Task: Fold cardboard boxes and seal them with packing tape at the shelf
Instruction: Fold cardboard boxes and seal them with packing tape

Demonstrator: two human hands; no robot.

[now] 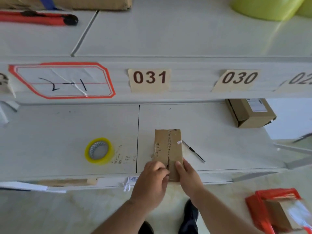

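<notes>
Two hands point(150, 181) point(189, 176) grip one box point(168, 146).
</notes>
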